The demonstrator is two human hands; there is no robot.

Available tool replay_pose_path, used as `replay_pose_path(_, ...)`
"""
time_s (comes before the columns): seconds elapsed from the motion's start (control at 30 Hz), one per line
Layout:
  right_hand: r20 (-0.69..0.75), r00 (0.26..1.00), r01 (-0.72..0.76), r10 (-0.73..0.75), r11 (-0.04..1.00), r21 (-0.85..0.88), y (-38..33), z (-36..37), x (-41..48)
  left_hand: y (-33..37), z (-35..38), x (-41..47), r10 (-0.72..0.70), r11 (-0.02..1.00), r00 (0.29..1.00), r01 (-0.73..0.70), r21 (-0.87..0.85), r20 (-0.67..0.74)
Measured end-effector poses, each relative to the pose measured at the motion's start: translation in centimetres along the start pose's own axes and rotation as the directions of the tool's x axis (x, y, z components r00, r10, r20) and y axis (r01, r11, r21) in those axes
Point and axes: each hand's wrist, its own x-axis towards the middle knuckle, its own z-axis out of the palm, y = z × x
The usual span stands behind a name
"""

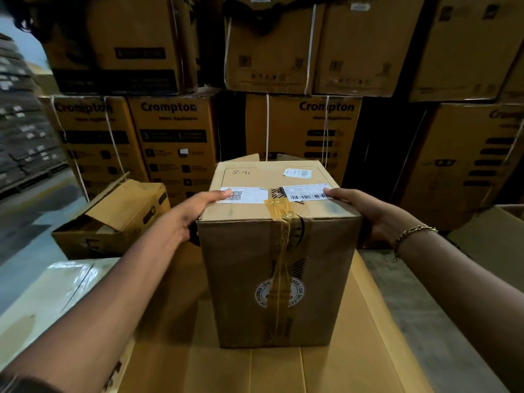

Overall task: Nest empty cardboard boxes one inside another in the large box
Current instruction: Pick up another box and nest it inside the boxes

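While between left hand (185, 219) and right hand (378, 218), box (279, 268) upright.

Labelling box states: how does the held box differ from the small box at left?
The held box stands upright, top closed, taped; the small box is tilted, flap open. The left hand and right hand grip the held box; no hand touches the small box. Both brown cardboard.

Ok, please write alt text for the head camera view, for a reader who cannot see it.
A person's left hand and right hand grip the top side edges of a taped cardboard box that stands upright on flat cardboard. An open box lies tipped at the left, and stacked Crompton cartons fill the background.
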Motion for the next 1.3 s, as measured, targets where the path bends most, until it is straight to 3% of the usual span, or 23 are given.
replay_pose_path(0.13,0.022,0.995,0.093,-0.093,0.995,0.03,0.3,0.1,-1.3,-0.7,-0.1,-0.4,0.07,0.998,0.997,-0.07,0.004,0.038)
replay_pose_path(0.27,-0.059,0.934,0.352,-0.353,0.936,-0.026,3.9,0.5,-1.9,-3.8,-0.6,-1.4,0.237,0.965,0.969,-0.226,0.136,-0.072)
replay_pose_path(0.37,-0.041,0.919,0.393,-0.393,0.919,-0.003,9.2,0.7,-1.5,-8.5,0.1,-2.5,0.226,0.964,0.968,-0.205,0.17,-0.109)
replay_pose_path(0.5,0.024,0.936,0.351,-0.35,0.936,-0.014,16.3,1.7,-1.6,-15.7,1.0,-3.2,0.151,0.937,0.979,-0.098,0.335,-0.135)
replay_pose_path(0.7,0.012,0.98,0.201,-0.201,0.978,-0.051,22.6,3.3,-2.4,-25.7,-0.9,-2.2,0.013,0.989,0.992,0.006,0.149,-0.122)
replay_pose_path(0.77,0.036,0.991,0.133,-0.132,0.99,-0.055,23.6,3.0,-2.5,-29.5,-2.5,-0.6,-0.108,0.98,0.981,0.132,0.147,-0.159)
replay_pose_path(0.9,-0.021,1.0,-0.002,0.002,1.0,-0.002,22.7,0.7,-2.6,-23.5,-1.0,-3.7,-0.1,0.979,0.976,0.132,0.158,-0.195)
replay_pose_path(1.03,-0.205,0.975,0.102,-0.09,0.994,0.05,18.5,-0.1,-1.9,-18.1,-0.9,-3.2,-0.033,0.999,0.957,0.019,-0.049,-0.289)
replay_pose_path(1.2,-0.074,0.993,-0.093,0.095,0.995,0.026,12.9,2.1,-0.3,-12.8,0.8,-1.4,-0.091,0.988,0.989,0.104,0.114,-0.119)
replay_pose_path(1.3,-0.025,0.987,-0.157,0.158,0.986,0.048,12.7,3.1,0.4,-12.7,1.6,-0.3,-0.118,0.992,0.99,0.121,0.035,-0.083)
